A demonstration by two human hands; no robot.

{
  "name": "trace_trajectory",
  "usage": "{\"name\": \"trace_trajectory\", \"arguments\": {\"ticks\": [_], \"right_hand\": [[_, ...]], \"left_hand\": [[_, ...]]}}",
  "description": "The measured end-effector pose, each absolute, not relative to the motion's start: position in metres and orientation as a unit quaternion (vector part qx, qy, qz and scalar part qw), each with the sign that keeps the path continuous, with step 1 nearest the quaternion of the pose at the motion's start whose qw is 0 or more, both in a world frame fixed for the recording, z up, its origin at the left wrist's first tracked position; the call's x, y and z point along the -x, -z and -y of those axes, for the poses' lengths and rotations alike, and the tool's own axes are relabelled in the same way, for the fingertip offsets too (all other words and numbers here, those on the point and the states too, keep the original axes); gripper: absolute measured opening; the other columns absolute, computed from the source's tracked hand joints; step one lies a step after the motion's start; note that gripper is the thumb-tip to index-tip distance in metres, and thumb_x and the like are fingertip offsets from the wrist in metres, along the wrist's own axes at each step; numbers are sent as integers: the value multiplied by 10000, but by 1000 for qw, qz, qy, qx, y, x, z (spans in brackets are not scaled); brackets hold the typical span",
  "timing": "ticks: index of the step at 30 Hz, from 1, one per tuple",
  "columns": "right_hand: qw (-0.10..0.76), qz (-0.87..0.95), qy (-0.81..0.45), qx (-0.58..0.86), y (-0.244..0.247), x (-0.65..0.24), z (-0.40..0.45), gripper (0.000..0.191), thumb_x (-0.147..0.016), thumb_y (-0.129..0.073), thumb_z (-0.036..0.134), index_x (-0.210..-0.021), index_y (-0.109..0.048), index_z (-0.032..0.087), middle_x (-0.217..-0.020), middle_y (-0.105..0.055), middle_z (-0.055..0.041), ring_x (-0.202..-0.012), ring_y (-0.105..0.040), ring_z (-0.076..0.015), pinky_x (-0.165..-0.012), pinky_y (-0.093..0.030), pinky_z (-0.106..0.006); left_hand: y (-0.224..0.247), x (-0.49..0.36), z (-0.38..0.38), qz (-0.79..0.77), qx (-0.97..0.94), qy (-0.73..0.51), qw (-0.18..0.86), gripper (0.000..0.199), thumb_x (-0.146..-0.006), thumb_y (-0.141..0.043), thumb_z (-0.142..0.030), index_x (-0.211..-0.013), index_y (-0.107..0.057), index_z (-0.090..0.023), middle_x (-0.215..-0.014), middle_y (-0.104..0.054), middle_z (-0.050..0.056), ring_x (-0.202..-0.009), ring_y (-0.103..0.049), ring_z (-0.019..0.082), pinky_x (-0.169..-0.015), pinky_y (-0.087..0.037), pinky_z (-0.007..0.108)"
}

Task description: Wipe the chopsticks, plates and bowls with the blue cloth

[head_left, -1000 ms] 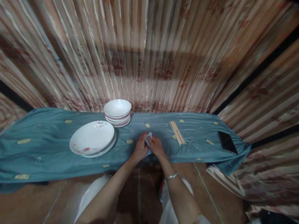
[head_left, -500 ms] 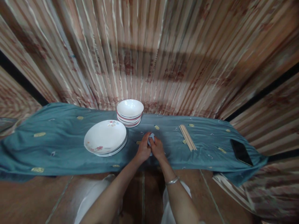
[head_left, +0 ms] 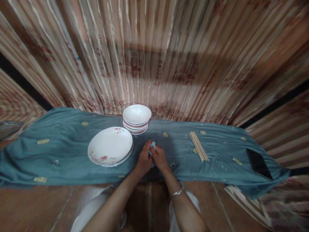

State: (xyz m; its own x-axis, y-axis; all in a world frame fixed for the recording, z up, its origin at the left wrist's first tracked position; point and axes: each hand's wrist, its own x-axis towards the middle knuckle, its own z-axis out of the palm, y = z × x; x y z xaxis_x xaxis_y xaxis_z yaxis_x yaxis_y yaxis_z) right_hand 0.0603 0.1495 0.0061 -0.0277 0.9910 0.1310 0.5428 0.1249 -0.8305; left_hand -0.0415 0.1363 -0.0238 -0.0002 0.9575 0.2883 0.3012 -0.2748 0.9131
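Observation:
Between my two hands is a crumpled light blue-grey cloth (head_left: 153, 146), mostly hidden by the fingers. My left hand (head_left: 145, 158) is closed around its left side. Pressed against the other side, my right hand (head_left: 159, 157) grips it too, and a silver bangle circles that wrist. To the left of my hands lies a stack of white plates (head_left: 109, 145) with a floral pattern. Behind the plates stands a stack of white bowls (head_left: 137, 115) with red bands. Several wooden chopsticks (head_left: 199, 146) lie side by side to the right of my hands.
A green-blue cloth with yellow motifs covers the table (head_left: 70, 151). Near its right end lies a black phone (head_left: 259, 163). Pleated curtains (head_left: 154, 64) hang close behind the table, and dark poles (head_left: 277, 104) slant at both sides.
My hands have shifted slightly left and toward me, still gripping the cloth together. The view has moved a little; the plates, bowls, chopsticks and phone keep their places on the table.

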Motion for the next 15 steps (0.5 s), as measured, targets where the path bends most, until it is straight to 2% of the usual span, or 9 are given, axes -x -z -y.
{"name": "trace_trajectory", "arguments": {"ticks": [8, 15], "right_hand": [[400, 646, -327, 562, -6, -67, -139, 264, -860, -421, 359, -736, -593, 202, -659, -625, -9, -640, -565, -162, -618, -417, -250], [418, 636, -361, 539, -11, -72, -132, 253, -856, -449, 372, -748, -601, 200, -660, -626, 7, -619, -541, -145, -602, -419, -237]], "left_hand": [[8, 42, -118, -500, -656, -469, 316, 706, -681, -382, -5, -1370, -439, -149, -1433, -470, 117, -1348, -400, 207, -1163, -259, 435], [-1, 54, -104, -487, -696, -466, 247, 784, -684, -376, 18, -1435, -356, -205, -1522, -343, 95, -1411, -285, 205, -1172, -213, 473]]}}
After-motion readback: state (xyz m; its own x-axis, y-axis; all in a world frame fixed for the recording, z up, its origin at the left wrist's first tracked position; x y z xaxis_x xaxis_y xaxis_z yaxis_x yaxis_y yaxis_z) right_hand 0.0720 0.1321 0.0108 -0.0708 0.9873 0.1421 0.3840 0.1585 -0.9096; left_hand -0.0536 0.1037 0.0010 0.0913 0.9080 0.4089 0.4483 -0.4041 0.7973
